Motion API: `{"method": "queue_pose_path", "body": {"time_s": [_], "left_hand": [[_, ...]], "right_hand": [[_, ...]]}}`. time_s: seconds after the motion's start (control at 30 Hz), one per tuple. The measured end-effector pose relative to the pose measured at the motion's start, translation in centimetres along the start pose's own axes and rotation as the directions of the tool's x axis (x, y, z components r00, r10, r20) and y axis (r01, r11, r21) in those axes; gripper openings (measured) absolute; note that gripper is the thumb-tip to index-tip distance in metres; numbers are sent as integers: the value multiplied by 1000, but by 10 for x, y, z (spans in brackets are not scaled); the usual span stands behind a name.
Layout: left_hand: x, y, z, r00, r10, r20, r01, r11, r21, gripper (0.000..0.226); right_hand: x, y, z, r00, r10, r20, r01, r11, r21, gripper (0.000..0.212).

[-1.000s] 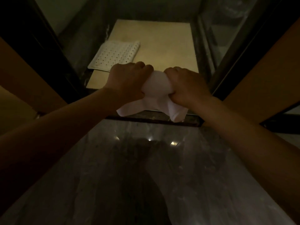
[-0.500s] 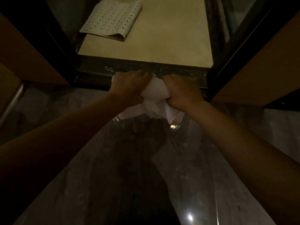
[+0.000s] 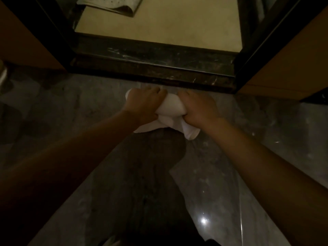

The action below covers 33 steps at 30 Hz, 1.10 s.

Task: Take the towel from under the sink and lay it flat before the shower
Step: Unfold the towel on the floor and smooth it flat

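Note:
A white towel [image 3: 171, 110] is bunched between both hands above the grey marble floor [image 3: 71, 110], just in front of the dark shower threshold [image 3: 159, 66]. My left hand [image 3: 143, 103] grips its left end with curled fingers. My right hand [image 3: 198, 109] grips the right end the same way. Loose folds of the cloth hang down below the hands. The beige shower floor [image 3: 177, 25] lies beyond the threshold.
A folded white perforated bath mat [image 3: 113, 3] lies at the back left of the shower floor. Dark door frames [image 3: 58, 32] and brown panels [image 3: 284, 63] flank the opening on both sides. My shadow falls on the glossy floor below my arms.
Both hands have come down with the towel from over the shower floor to the marble floor in front of the threshold. The grip on the bunched towel is unchanged.

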<state>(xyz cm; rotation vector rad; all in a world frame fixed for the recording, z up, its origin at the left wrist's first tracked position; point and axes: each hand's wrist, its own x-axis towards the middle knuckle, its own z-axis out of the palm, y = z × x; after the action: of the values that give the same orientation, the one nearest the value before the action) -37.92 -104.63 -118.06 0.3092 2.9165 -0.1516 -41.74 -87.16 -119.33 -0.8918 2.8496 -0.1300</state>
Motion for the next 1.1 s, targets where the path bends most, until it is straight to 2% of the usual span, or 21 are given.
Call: {"method": "queue_pose_path", "body": {"time_s": [0.13, 0.27, 0.43, 0.53, 0.6, 0.67, 0.77, 0.87, 0.97, 1.1], "left_hand": [[-6, 8, 22, 999, 49, 4, -48, 999, -23, 69], [-18, 23, 48, 993, 68, 97, -66, 997, -29, 75], [-38, 36, 76, 988, 45, 151, -31, 995, -94, 88], [-51, 36, 87, 991, 84, 102, -71, 990, -124, 90], [-56, 34, 90, 996, 83, 15, -79, 983, -166, 89], [-56, 31, 86, 998, 63, 29, -55, 973, -226, 85], [-56, 22, 79, 998, 33, 52, -19, 971, -238, 72], [-60, 11, 77, 999, -28, 26, 33, 973, -227, 63], [-61, -3, 78, 993, -103, 53, 113, 965, -238, 52], [-49, -18, 77, 989, -135, 58, 144, 963, -226, 49]], "right_hand": [[-16, 2, 24, 999, -7, 50, 4, 998, 59, 48], [-33, 5, 53, 986, -2, 169, -9, 998, 61, 54], [-56, -4, 82, 991, -51, 121, 42, 996, 79, 67], [-67, -3, 91, 991, -78, 106, 68, 993, 93, 81], [-72, 0, 90, 990, -96, 102, 86, 991, 99, 82], [-74, 2, 83, 989, -107, 100, 99, 992, 76, 81], [-68, 4, 71, 985, -133, 114, 130, 991, 26, 74], [-53, 2, 61, 985, -138, 100, 129, 987, 92, 65], [-36, -3, 64, 999, -32, 22, 29, 992, 121, 35], [-27, -2, 73, 989, 141, 50, -145, 984, 104, 27]]}}
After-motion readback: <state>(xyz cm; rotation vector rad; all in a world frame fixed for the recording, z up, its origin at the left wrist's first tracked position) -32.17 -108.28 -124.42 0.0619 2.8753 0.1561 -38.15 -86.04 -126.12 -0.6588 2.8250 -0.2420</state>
